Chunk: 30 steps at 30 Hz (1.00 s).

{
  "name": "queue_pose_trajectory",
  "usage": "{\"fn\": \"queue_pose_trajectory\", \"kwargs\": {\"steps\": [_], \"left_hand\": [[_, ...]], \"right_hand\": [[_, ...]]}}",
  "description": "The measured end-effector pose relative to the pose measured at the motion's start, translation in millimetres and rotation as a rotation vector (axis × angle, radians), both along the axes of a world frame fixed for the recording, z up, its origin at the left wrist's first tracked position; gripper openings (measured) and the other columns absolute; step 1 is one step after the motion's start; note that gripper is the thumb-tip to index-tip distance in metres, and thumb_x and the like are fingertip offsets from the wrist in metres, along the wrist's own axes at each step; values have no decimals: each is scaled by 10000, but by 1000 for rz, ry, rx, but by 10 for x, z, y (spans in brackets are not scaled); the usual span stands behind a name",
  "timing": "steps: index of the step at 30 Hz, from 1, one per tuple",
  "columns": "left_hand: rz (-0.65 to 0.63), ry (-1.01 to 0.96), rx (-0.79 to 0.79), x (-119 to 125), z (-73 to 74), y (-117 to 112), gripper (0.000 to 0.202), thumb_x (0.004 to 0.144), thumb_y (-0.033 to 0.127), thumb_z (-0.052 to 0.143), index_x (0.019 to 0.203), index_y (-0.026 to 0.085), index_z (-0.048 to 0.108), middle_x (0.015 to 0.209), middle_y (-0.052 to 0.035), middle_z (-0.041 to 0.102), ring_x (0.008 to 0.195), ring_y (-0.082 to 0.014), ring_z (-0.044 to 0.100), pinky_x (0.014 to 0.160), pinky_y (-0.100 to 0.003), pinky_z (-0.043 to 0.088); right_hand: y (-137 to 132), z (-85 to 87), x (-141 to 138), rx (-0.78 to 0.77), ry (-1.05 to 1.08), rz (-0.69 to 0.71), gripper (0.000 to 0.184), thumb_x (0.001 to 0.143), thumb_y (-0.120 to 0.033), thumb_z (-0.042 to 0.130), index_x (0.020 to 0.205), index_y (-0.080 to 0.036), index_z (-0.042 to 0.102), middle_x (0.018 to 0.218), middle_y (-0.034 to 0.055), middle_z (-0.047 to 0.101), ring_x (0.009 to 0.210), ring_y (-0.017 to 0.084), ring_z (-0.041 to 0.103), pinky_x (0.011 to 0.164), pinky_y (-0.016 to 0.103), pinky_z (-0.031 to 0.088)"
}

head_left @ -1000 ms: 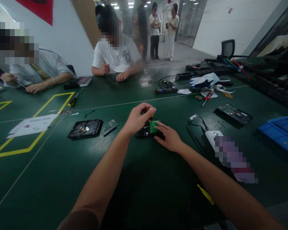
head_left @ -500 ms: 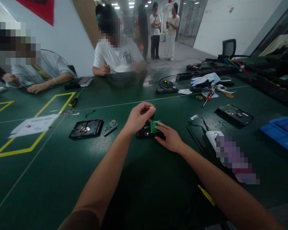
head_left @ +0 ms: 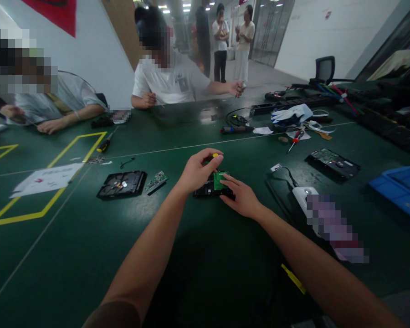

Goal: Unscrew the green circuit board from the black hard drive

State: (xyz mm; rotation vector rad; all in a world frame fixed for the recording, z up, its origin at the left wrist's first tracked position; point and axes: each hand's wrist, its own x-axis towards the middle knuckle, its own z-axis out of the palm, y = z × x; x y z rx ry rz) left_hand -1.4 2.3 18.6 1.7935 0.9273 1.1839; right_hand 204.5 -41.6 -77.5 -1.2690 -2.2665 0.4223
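The drive (head_left: 208, 187), its green board (head_left: 220, 182) facing up, lies on the table (head_left: 71, 255) between both hands. The left hand (head_left: 198, 170) pinches a yellow-topped tool (head_left: 215, 155) above it, while the right hand (head_left: 242, 197), fingers extended, touches the board and the drive's edge; to the left lie a loose circuit board (head_left: 157, 181) and another drive (head_left: 121, 184).

Ceiling lamps (head_left: 187, 5) glowed far beyond the left hand (head_left: 197, 172); nearer than it, deep shadow darkened the dim table (head_left: 205, 269).
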Motion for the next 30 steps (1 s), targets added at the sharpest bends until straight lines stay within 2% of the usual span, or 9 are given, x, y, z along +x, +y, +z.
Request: {"fn": "queue_pose_trajectory", "kwargs": {"steps": [4, 7, 13, 18, 22, 26, 30], "left_hand": [[-36, 13, -52, 2, -10, 13, 361, 1026, 489, 516, 1114, 211, 730, 1130, -66, 706, 800, -139, 674, 691, -262, 591], [-21, -37, -60, 11, -29, 21, 347, 1014, 490, 546, 1094, 196, 712, 1086, -73, 702, 830, -150, 675, 695, -270, 611], [163, -125, -79, 3, -99, 56, 334, 920, 503, 706, 986, 185, 630, 911, -47, 669, 753, -136, 645, 643, -256, 611], [98, -77, -24, 1, -86, 62, 325, 981, 485, 614, 1175, 232, 674, 954, -37, 647, 791, -137, 631, 642, -240, 604], [34, -54, -26, 6, -56, 49, 350, 1029, 491, 513, 1151, 221, 700, 1036, -66, 671, 894, -160, 658, 653, -232, 597], [-10, -117, -57, 12, -60, 45, 343, 1031, 480, 516, 1183, 213, 669, 1094, -88, 690, 1060, -200, 664, 703, -259, 621], [-15, -115, -53, 13, -62, 35, 314, 999, 453, 589, 1163, 194, 656, 1064, -82, 691, 967, -177, 675, 727, -285, 635]], "right_hand": [[0, -2, 0, -4, 4, 2, 522, 933, -415, 668, 1428, -269, 587, 1607, 74, 476, 1433, 328, 510, 1161, 577, 460], [-2, 4, 0, -2, 12, 8, 521, 934, -411, 668, 1428, -264, 590, 1606, 83, 477, 1435, 329, 508, 1165, 576, 454], [-5, 14, 1, 1, 19, 11, 523, 930, -404, 671, 1431, -280, 587, 1600, 67, 487, 1435, 329, 508, 1158, 576, 465], [-5, 14, 4, 4, 8, 16, 520, 937, -409, 661, 1428, -256, 586, 1603, 80, 481, 1426, 335, 517, 1147, 578, 474], [-4, 18, 5, 6, 11, 16, 518, 934, -395, 669, 1428, -261, 588, 1600, 83, 485, 1411, 335, 534, 1143, 571, 479], [0, 15, 5, 13, 4, 14, 524, 932, -400, 674, 1429, -258, 587, 1601, 83, 485, 1411, 334, 535, 1140, 569, 483], [-3, 14, 6, 14, 6, 14, 512, 935, -400, 674, 1423, -270, 592, 1598, 72, 490, 1424, 330, 521, 1152, 568, 474]]}}
